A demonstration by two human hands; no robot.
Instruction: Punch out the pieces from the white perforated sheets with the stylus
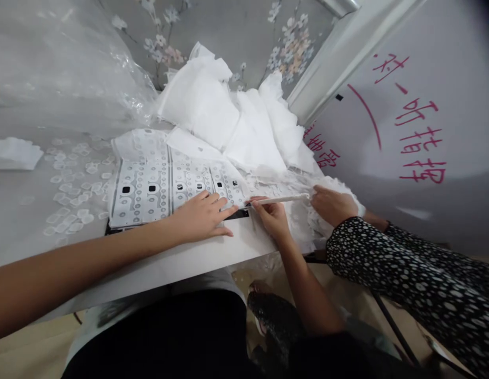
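My left hand [203,217] lies with its fingers spread on the lower edge of a printed white sheet [145,181], which has rows of small circles and dark square openings. Close to its right, my right hand [270,213] pinches a thin white stick-like tool [281,199] near the sheet's right corner. The tool's tip is too small to make out. Under the sheet, a dark strip [241,213] shows along the front edge.
Piled white cloth-like sheets [212,100] stand behind. Small clear cut pieces [72,197] lie scattered left, below plastic film [66,68]. At right, another person's hand [333,205] touches white material. A whiteboard [457,95] with red writing borders the white table [181,263].
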